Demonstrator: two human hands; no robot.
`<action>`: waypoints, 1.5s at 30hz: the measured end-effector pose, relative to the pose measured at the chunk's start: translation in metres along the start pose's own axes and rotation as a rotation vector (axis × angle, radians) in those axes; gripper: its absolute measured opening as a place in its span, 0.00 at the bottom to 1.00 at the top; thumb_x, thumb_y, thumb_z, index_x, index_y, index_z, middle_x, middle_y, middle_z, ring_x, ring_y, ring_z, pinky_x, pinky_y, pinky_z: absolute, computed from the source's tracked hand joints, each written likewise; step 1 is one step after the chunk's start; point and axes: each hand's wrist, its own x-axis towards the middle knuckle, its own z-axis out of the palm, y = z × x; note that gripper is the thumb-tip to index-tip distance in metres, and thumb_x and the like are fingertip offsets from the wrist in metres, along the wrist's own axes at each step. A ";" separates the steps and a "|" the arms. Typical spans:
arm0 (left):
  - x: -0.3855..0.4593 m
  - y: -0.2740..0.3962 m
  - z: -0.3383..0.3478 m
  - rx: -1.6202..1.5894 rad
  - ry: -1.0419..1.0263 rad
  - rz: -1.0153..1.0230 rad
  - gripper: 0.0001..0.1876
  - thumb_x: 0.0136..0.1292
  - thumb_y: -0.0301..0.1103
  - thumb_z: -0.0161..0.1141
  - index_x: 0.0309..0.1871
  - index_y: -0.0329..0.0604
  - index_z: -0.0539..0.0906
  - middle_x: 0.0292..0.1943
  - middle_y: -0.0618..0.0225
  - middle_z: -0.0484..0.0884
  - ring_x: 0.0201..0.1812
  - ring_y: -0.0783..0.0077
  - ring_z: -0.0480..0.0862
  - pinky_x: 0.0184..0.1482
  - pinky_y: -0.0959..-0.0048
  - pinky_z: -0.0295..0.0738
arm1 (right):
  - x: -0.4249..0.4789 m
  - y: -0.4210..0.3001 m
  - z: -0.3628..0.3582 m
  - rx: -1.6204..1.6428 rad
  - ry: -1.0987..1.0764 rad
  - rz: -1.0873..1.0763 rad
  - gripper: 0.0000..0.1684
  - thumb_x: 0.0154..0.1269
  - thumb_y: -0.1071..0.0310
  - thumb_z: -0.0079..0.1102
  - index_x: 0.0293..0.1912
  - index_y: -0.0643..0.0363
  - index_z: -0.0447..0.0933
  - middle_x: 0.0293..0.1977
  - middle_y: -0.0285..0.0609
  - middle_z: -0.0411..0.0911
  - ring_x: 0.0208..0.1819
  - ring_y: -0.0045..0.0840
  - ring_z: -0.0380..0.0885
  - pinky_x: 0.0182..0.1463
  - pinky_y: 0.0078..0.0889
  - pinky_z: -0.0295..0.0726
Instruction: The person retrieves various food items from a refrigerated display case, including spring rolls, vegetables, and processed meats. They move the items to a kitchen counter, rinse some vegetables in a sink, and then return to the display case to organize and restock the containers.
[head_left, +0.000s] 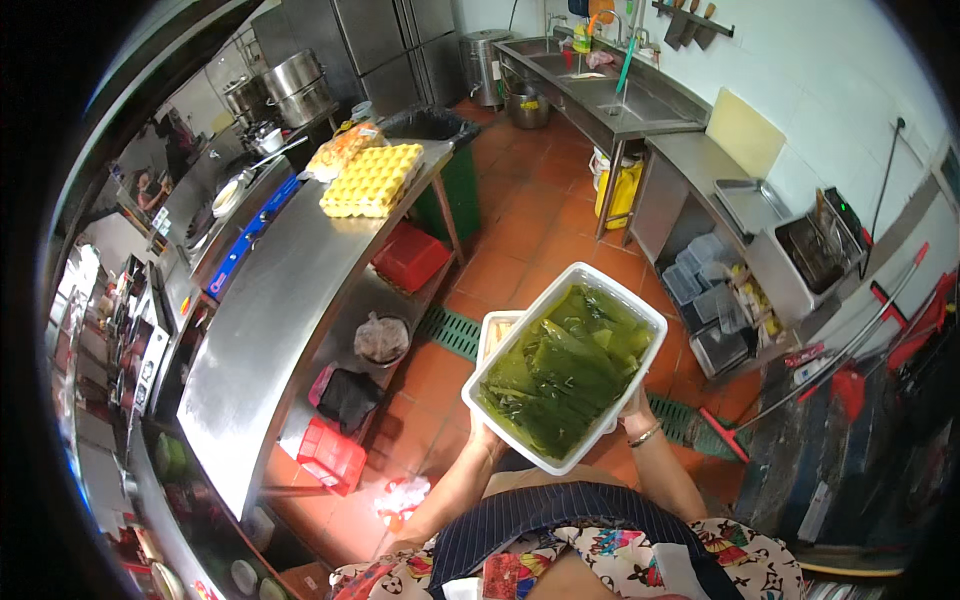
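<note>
A white plastic tub (566, 371) full of green leafy pieces in liquid, perhaps kelp, is carried in front of my body. My left hand (486, 439) grips its lower left side, and the fingers are mostly hidden beneath. On the opposite side my right hand (637, 409), with a bracelet at the wrist, holds the tub or what lies under it. A second white container (501, 330) with pale contents shows from below the tub's upper left edge; how the two rest together is hidden.
Left stands a steel worktable (285, 277) with yellow egg trays (373, 180) and red baskets (409, 256) on its lower shelf. A steel sink (622, 101), a fryer-like steel unit (814, 255) and a red floor squeegee (724, 435) are on the right. Green drain grates (452, 331) cross the tiled floor.
</note>
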 end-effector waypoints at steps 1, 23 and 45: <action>0.024 0.005 0.005 0.057 0.018 0.021 0.20 0.62 0.41 0.42 0.54 0.39 0.68 0.49 0.57 0.72 0.46 0.61 0.74 0.47 0.63 0.73 | 0.024 -0.007 0.000 0.010 -0.006 0.005 0.24 0.63 0.53 0.41 0.50 0.62 0.66 0.45 0.43 0.71 0.43 0.27 0.72 0.46 0.28 0.74; 0.587 0.125 0.174 0.051 -0.172 -0.111 0.21 0.63 0.42 0.41 0.56 0.41 0.65 0.51 0.58 0.70 0.48 0.63 0.73 0.49 0.65 0.71 | 0.563 -0.160 -0.055 -0.190 0.318 -0.220 0.19 0.64 0.58 0.43 0.48 0.61 0.66 0.38 0.41 0.72 0.35 0.23 0.74 0.33 0.23 0.78; 1.071 0.312 0.361 0.029 0.062 -0.027 0.14 0.61 0.36 0.43 0.46 0.40 0.73 0.39 0.62 0.76 0.36 0.67 0.78 0.37 0.70 0.77 | 1.129 -0.254 -0.119 -0.406 0.165 -0.051 0.23 0.61 0.57 0.48 0.52 0.59 0.66 0.46 0.40 0.70 0.45 0.27 0.71 0.47 0.29 0.73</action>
